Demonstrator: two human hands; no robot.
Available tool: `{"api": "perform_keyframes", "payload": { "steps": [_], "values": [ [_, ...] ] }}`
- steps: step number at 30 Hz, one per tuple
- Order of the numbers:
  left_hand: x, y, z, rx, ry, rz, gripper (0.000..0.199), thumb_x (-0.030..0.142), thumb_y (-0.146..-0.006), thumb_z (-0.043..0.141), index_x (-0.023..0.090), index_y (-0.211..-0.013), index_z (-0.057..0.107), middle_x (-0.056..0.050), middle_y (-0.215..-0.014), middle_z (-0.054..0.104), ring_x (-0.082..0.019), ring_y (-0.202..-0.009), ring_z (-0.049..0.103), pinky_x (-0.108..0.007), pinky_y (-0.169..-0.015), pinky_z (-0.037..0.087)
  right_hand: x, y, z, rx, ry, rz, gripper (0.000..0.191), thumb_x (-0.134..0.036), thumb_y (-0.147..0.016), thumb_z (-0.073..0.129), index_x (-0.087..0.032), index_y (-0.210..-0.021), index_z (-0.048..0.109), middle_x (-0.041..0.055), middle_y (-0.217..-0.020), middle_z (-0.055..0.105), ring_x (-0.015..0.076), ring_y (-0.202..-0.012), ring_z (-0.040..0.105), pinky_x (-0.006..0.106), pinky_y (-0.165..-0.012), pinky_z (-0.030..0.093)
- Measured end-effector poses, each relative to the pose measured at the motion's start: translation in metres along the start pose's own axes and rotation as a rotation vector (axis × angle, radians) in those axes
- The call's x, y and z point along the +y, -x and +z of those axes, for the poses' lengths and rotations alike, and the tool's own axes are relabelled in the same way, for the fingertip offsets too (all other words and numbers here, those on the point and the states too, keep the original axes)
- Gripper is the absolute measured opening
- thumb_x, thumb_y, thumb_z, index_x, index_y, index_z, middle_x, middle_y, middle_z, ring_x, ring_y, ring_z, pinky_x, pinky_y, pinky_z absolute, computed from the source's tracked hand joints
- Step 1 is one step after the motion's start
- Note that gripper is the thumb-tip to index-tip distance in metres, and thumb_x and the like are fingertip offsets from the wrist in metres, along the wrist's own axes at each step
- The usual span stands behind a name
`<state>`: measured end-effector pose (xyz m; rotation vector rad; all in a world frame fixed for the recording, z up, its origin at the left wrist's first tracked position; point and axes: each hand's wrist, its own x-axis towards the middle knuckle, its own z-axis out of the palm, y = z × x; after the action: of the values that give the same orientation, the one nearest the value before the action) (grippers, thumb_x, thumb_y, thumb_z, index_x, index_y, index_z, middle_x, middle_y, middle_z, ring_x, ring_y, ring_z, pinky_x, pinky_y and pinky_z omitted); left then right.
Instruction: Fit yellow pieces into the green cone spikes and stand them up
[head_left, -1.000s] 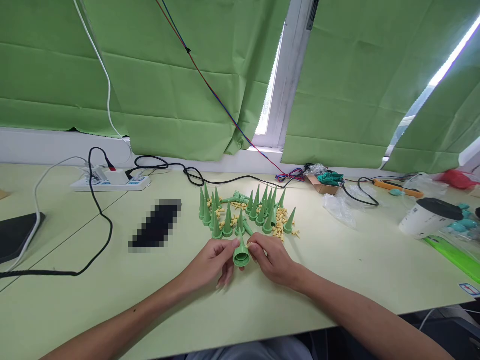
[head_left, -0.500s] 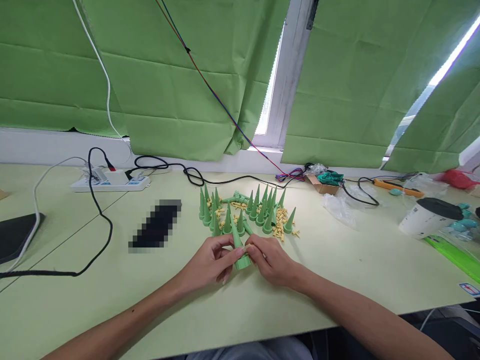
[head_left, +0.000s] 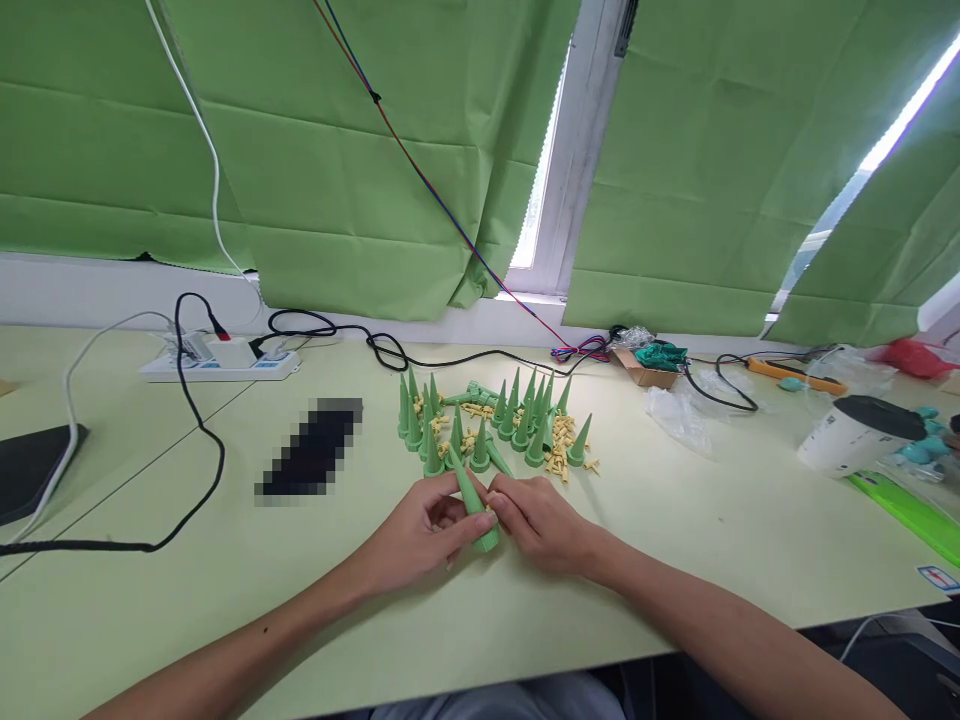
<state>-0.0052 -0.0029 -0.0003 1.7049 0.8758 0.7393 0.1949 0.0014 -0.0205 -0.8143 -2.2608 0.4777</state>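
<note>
My left hand (head_left: pixel 431 522) is closed around a green plastic cone (head_left: pixel 470 492), its tip tilted up and to the left, with the thumb across its lower part. Against the cone's right side, my right hand (head_left: pixel 536 522) is pinched. A speck of yellow shows at its fingertips, seemingly a small yellow piece mostly hidden by the fingers. Just beyond both hands, several green cones (head_left: pixel 538 440) stand on their bases. Small yellow pieces (head_left: pixel 559 455) lie in loose heaps among them, and a few green cones (head_left: pixel 498 458) lie on their sides.
A pixelated dark object (head_left: pixel 311 450) lies to the left. Farther left are a power strip (head_left: pixel 221 365) and a black cable (head_left: pixel 202 420). On the right stand a lidded cup (head_left: pixel 859 437), plastic bags (head_left: pixel 679 420) and a small cardboard box (head_left: pixel 646 370). A bright green strip (head_left: pixel 911 515) lies at the right edge.
The held cone has tilted further left and its base has shifted slightly down and right. The left thumb has moved a little right and down. The standing cones stay put.
</note>
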Motion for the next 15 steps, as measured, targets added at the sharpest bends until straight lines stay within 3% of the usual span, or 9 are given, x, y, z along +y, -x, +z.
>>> {"api": "perform_keyframes", "payload": {
  "steps": [6,15],
  "values": [
    [0.002,0.000,0.000,0.049,-0.197,0.102,0.023,0.038,-0.088,0.063,0.016,-0.088,0.067,0.001,-0.076,0.053,-0.012,-0.064,0.047,-0.023,-0.056,0.038,0.000,-0.001,0.000,-0.016,0.013,0.016,0.027,-0.028,-0.104,0.032,-0.022,-0.078,0.035,-0.0054,-0.063,0.033,0.0110,-0.052,0.030,0.026,-0.054,0.022],
    [-0.009,-0.001,-0.002,0.044,-0.439,0.248,0.027,0.038,-0.092,0.058,0.014,-0.081,0.064,-0.003,-0.081,0.055,-0.013,-0.066,0.048,-0.025,-0.057,0.040,-0.002,-0.001,-0.001,-0.054,0.061,0.024,0.025,-0.026,-0.104,0.033,-0.022,-0.079,0.034,-0.0053,-0.064,0.035,0.0109,-0.054,0.030,0.026,-0.056,0.021]
  ]
}}
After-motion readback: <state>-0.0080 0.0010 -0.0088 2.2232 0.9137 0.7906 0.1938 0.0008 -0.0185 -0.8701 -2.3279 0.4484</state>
